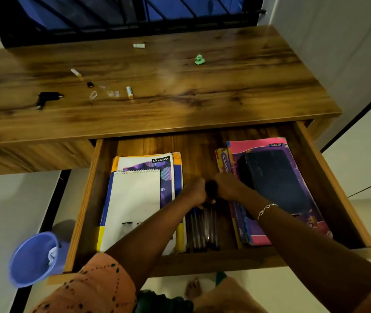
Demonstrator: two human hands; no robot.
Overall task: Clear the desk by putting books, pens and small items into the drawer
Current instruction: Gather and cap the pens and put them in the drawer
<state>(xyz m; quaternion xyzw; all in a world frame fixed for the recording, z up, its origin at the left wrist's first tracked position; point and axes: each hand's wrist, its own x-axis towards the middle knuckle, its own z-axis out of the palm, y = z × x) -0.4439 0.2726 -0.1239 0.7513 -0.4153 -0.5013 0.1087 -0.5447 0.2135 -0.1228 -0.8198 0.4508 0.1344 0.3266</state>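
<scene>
While the drawer (89, 199) gapes, wood desk (180, 86) — barred window (112, 12)

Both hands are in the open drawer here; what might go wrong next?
1. The black object gripped between left hand and right hand may slip among the pens below.
2. The clear caps on the desk look faint and could be missed.

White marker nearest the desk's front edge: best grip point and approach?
Mid-barrel of the white marker, from above. It lies flat on the desk, long axis running roughly front to back, so fingers should close across its narrow width. Clear plastic bits lie close on its left.
</scene>
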